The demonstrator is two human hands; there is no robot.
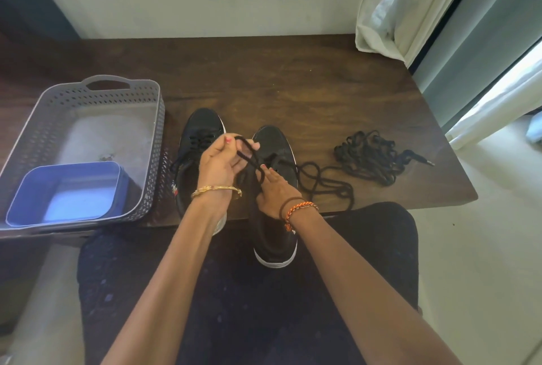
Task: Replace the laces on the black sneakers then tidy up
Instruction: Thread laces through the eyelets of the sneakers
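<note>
1. Lacing the right sneaker (274, 159) on the table (293, 77): the left hand (218, 163) pinches the lace (249, 156); the right hand (274, 188) presses the shoe.
2. Next, probably, threading the following eyelet.

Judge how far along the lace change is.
Looks done: the left sneaker is laced. In hand: the left hand pinches a black lace above the right sneaker, where the right hand rests. Left: finish lacing, then clear the lace pile, perhaps into the basket.
</note>
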